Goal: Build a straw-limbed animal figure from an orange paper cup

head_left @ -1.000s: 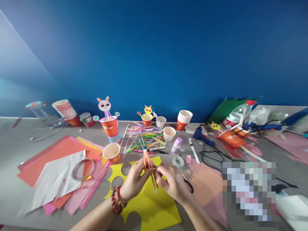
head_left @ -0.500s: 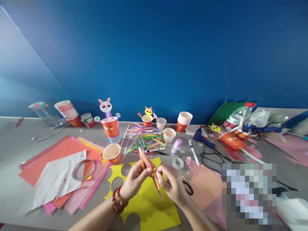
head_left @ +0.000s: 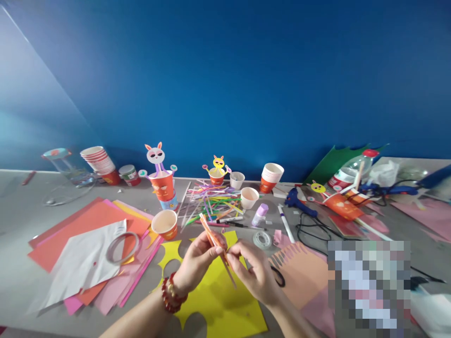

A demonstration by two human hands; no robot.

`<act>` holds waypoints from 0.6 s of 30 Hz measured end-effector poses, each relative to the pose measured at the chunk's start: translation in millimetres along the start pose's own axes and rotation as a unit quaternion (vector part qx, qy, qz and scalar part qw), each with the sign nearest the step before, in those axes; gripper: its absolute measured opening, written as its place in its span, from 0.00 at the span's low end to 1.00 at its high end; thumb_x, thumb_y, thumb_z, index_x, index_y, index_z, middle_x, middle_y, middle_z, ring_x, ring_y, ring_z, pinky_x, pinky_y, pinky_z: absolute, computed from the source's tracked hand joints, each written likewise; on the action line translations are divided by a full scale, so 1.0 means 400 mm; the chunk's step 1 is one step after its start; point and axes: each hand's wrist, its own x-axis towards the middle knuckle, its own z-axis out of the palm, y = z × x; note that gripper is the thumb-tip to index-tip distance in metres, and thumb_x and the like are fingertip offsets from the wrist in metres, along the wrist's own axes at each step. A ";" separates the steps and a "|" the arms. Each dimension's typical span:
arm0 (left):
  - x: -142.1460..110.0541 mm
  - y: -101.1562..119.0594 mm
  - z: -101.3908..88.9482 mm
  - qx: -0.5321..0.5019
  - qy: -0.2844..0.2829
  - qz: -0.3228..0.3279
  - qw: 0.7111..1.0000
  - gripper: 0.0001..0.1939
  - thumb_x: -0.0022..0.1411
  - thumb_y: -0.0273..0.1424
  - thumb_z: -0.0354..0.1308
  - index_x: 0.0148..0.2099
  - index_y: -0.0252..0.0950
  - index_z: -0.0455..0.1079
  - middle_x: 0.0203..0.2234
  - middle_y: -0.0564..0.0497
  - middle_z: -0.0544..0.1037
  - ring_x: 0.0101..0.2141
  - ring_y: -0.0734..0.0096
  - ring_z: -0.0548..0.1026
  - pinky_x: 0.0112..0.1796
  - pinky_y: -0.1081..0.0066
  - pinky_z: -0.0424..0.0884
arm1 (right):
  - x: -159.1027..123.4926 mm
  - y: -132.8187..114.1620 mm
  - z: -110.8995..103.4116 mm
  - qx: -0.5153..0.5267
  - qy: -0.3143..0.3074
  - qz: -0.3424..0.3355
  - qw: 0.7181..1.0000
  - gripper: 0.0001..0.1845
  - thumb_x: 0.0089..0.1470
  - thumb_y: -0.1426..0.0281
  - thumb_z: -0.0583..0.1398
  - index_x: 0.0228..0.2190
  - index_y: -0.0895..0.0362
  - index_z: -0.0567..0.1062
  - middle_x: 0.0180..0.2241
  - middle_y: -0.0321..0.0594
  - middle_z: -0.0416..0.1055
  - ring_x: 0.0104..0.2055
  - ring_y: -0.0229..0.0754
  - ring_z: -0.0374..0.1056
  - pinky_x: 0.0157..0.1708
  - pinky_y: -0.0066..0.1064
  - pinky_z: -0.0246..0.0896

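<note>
My left hand (head_left: 201, 253), with red bead bracelets at the wrist, pinches a thin bundle of orange straws (head_left: 208, 230) that points up and away from me. My right hand (head_left: 252, 267) is closed at the bundle's lower part, thumb and forefinger together on it. A thin strip sticks out below the fingers; its kind is hard to make out. Beneath both hands lies a yellow paper sheet (head_left: 225, 300) with round cut-outs. Beyond them is a pile of coloured straws (head_left: 211, 202).
Coloured paper sheets (head_left: 81, 211) and a tape roll (head_left: 122, 247) lie left. Behind stand paper cups (head_left: 165, 224) and a bunny cup figure (head_left: 155, 156). Rightward are a glue bottle (head_left: 260, 215), clear tape (head_left: 262, 240), a white marker (head_left: 286, 223), and a corded blue glue gun (head_left: 299, 203).
The orange straws, spread apart before, now lie close together in one narrow bundle. An orange length that slanted down between the hands no longer shows there.
</note>
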 end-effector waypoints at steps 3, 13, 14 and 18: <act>-0.002 -0.004 -0.003 -0.001 -0.015 -0.012 1.000 0.10 0.59 0.31 0.68 0.43 0.35 0.75 0.35 0.50 0.74 0.36 0.73 0.71 0.41 0.72 0.68 | 0.001 -0.002 0.003 -0.001 0.013 -0.007 1.000 0.10 0.63 0.71 0.56 0.28 0.55 0.68 0.26 0.34 0.69 0.29 0.38 0.67 0.33 0.28 0.59; -0.008 0.003 0.001 0.041 -0.031 -0.035 0.998 0.07 0.60 0.29 0.66 0.41 0.35 0.74 0.34 0.51 0.74 0.36 0.72 0.72 0.42 0.72 0.68 | -0.007 0.001 0.000 -0.009 0.049 -0.007 0.999 0.13 0.61 0.71 0.59 0.24 0.55 0.67 0.23 0.34 0.67 0.27 0.37 0.65 0.30 0.29 0.59; -0.007 0.005 0.003 0.034 -0.034 -0.049 0.998 0.07 0.60 0.29 0.66 0.41 0.34 0.74 0.33 0.50 0.75 0.36 0.72 0.73 0.41 0.72 0.69 | -0.006 0.002 -0.002 0.002 0.058 0.003 0.998 0.13 0.61 0.69 0.59 0.24 0.55 0.67 0.23 0.34 0.67 0.26 0.37 0.65 0.30 0.29 0.59; -0.007 -0.005 0.011 -0.064 -0.123 -0.160 0.977 0.08 0.58 0.32 0.61 0.39 0.33 0.71 0.26 0.50 0.75 0.26 0.70 0.74 0.35 0.68 0.71 | 0.007 0.010 -0.010 0.131 0.058 0.083 0.986 0.12 0.60 0.59 0.60 0.35 0.56 0.74 0.31 0.40 0.74 0.32 0.41 0.71 0.33 0.31 0.67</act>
